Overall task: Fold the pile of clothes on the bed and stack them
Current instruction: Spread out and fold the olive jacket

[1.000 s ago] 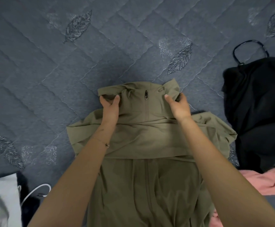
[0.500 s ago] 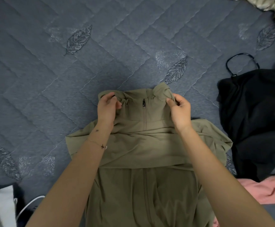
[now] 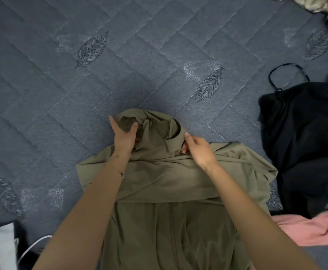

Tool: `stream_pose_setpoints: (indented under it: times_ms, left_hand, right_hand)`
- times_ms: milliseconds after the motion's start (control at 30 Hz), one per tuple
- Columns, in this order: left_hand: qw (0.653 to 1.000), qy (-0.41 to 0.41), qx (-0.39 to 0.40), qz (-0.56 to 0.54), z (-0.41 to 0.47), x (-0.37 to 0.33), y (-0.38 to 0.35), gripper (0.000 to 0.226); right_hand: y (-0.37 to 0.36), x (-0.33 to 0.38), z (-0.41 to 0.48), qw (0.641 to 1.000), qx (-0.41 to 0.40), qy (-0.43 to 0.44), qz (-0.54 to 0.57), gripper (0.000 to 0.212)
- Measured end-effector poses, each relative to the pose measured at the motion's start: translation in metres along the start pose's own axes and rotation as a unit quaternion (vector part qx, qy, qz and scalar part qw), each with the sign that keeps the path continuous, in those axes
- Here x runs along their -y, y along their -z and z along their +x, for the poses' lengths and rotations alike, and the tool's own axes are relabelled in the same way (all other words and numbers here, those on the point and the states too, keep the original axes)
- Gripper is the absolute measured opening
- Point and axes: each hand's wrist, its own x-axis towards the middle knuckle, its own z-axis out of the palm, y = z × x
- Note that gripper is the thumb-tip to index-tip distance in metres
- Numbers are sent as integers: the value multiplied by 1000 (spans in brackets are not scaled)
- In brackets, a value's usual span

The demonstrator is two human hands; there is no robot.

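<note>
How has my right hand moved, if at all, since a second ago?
Yes: the right hand drew back toward you, away from the embroidered leaf.

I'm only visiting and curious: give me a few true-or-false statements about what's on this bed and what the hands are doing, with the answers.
1. The left hand and the right hand both grip the olive jacket. True.
2. The black garment lies to the left of the jacket. False: it lies to the jacket's right.
3. A pink garment lies at the lower right, next to the black one. True.
4. The bed cover is plain red. False: it is grey-blue and quilted, with stitched leaves.
5. The jacket is folded small and stacked on other clothes. False: it lies spread on the bed cover, with both hands at its top end.
</note>
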Motion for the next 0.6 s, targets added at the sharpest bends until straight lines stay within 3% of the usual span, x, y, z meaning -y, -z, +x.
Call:
stream_pose_setpoints:
  times_ms: [67, 133, 233, 367, 467, 533, 600]
  left_hand:
    - [999, 17, 36, -21, 3, 0, 4, 68]
    - [999, 6, 47, -10, 4, -1, 6, 46]
    - [1000, -3, 31, 4, 3, 2, 7, 30]
    - [999, -38, -9, 16, -6, 5, 8, 26]
    - [995, -63, -67, -39, -16, 3, 10, 36]
    - [990, -89, -85, -71, -20, 2, 13, 38]
    - [987, -126, -90, -35, -21, 0, 16, 42]
  right_hand:
    - [-5, 0, 7, 998, -65, -23, 1, 35]
    - [-8, -2, 12, 994, -100, -38, 0, 53]
    - [-13, -3, 15, 996, -71, -44, -40, 86]
    - [-22, 0, 18, 997, -46, -41, -49, 88]
    - [-21, 4, 20, 997, -48, -50, 36, 70]
    - [-19, 4, 21, 996, -40, -46, 69, 38]
    - [-18, 7, 18, 993, -42, -29, 104, 9]
